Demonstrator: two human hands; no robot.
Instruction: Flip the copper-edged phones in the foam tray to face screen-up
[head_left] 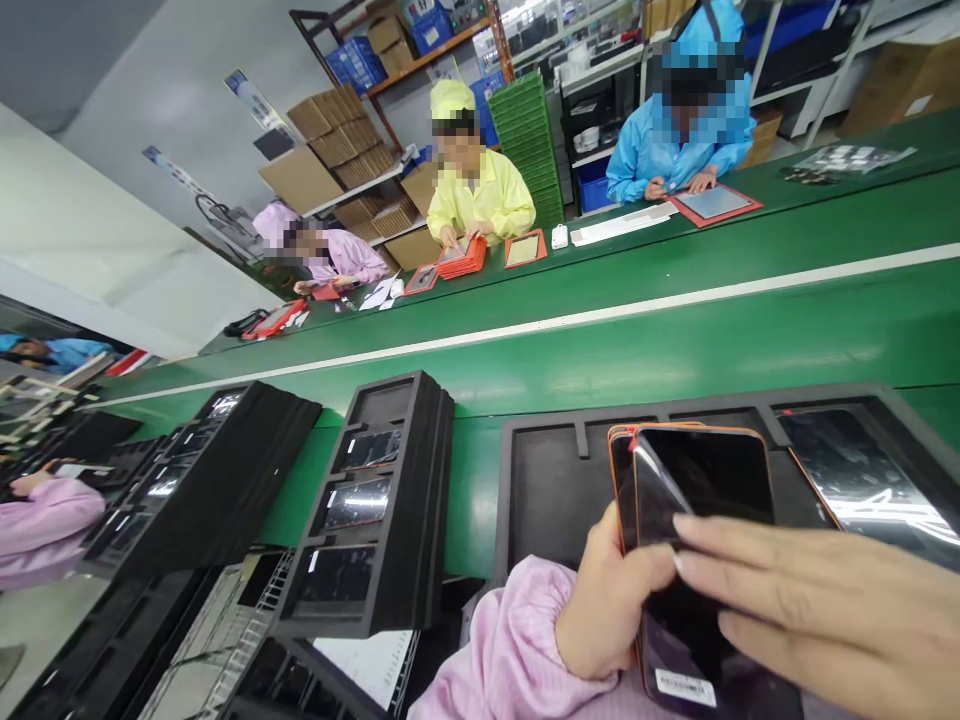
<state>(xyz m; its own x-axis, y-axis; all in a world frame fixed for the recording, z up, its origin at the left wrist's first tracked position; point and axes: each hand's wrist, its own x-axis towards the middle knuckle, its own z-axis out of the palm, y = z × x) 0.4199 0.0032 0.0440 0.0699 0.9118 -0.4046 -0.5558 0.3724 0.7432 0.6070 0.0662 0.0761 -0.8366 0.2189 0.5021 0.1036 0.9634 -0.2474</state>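
My left hand [611,600] is closed around the left edge of a smartphone [709,470] with a black screen and an orange rim. At least one more orange-rimmed phone [622,455] lies right behind it in the same grip. A white barcode label [684,687] sits near the phone's lower end, and a glare or film crease crosses its upper left. My right hand [832,590] reaches in from the right with fingers stretched out over the screen, fingertips beside my left thumb. Below the phones lies a black foam tray [517,500] with a glossy phone [862,470] in its right slot.
Stacked black foam trays [431,480] holding phones stand to the left, with another stack [277,440] beyond. A green conveyor bench [600,350] runs across. Co-workers in yellow [480,190], blue [675,140] and pink [345,255] sit opposite; a pink sleeve [45,530] shows at far left.
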